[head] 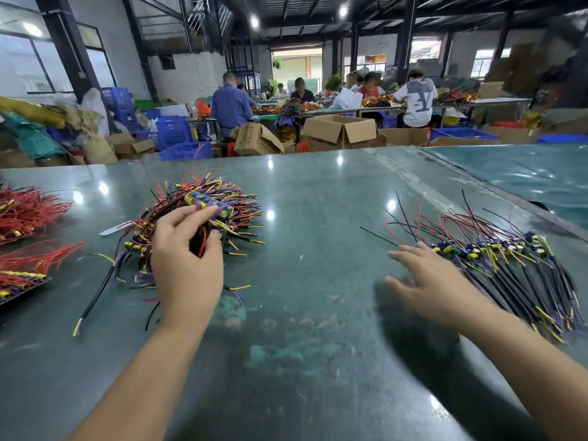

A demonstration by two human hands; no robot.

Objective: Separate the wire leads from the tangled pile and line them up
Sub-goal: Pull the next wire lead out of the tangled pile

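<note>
The table (318,218) is dark green, glossy, with pale scuffs. On it, left of centre, the pile (203,205) mixes red, black, purple and yellow wires. At the table's right, the row (496,259) is black leads with yellow tips, red strands and blue-yellow parts. At its left edge lie red bundles (28,211). Beyond the table stand blue crates (173,132) and brown boxes (340,130).

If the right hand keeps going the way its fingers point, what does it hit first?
Probably nothing soon: the right hand points left across bare table. The tangled pile and left hand lie farther that way, though depth is unclear.
</note>
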